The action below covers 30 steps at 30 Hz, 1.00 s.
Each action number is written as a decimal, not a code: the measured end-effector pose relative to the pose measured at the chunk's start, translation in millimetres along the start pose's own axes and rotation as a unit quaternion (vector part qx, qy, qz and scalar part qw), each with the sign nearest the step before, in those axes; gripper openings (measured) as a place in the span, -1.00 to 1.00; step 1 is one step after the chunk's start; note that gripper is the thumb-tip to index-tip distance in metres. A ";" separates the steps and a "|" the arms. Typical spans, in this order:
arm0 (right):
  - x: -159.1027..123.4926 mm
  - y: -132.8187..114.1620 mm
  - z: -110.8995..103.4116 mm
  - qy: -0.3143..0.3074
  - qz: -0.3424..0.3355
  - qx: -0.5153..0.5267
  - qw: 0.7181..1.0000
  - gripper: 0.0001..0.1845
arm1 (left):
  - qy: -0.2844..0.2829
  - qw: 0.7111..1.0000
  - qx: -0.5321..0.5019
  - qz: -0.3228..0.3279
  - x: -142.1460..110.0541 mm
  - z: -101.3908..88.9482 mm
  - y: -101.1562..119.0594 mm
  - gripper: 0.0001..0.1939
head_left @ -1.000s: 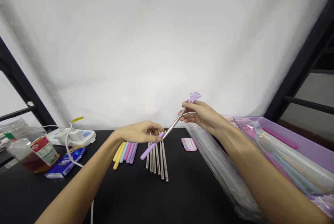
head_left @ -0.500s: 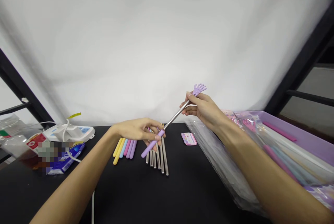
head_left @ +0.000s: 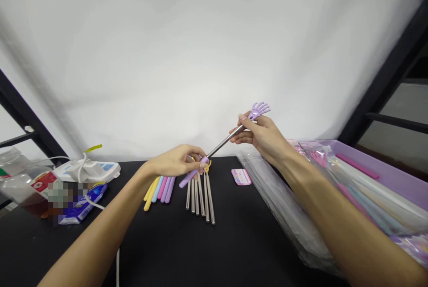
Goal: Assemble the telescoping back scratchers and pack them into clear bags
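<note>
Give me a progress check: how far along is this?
Done: the rod in hand has a lilac claw head on it. In hand: the right hand holds that rod by the head, the left hand holds a lilac handle at its other end, seating unclear. Remaining: loose steel rods and pastel handles on the table.

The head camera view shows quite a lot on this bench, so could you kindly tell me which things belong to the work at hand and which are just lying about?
Part of the work:
left hand
right hand
lilac back scratcher
steel rods
coloured handles

Just lying about:
pink card
clear plastic bag
lilac tray
white socket strip
blue packet
plastic bottle
</note>
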State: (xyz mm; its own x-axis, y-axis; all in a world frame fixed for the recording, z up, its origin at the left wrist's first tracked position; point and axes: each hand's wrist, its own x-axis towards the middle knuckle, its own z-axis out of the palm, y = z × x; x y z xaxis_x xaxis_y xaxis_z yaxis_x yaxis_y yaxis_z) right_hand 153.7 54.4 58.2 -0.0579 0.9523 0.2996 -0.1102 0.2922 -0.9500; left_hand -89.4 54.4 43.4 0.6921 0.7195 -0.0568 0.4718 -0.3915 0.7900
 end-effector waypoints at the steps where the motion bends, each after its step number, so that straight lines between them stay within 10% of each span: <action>1: 0.7 -0.7 -3.4 -0.005 -0.007 0.004 1.000 -0.69 | 0.012 1.000 0.007 0.013 0.7 0.1 0.2 -0.67; 8: 4.8 -2.0 -19.6 -0.044 -0.065 0.033 0.996 -0.53 | 0.105 0.992 -0.038 0.064 7.6 4.7 0.6 -0.62; 15: -1.3 1.3 -6.6 -0.108 -0.092 -0.001 0.990 -0.59 | 0.053 0.988 -0.128 0.070 6.7 13.5 15.2 -0.61; 24: 5.6 -4.9 -34.8 -0.034 0.087 -0.041 0.995 -0.52 | 0.070 0.997 0.044 0.007 -9.1 -7.6 3.9 -0.66; 30: -1.0 -3.0 -30.7 -0.238 0.099 -0.284 0.923 -0.54 | 0.090 0.987 0.135 0.018 -8.3 -6.9 -0.1 -0.70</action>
State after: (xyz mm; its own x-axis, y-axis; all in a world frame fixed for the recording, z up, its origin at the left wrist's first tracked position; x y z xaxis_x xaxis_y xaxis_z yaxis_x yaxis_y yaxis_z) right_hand 184.6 55.3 58.1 -0.4661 0.8847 -0.0099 0.4806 0.2438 -0.8424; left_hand -98.9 52.4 48.1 0.6142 0.7832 0.0968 0.5935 -0.5393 0.5974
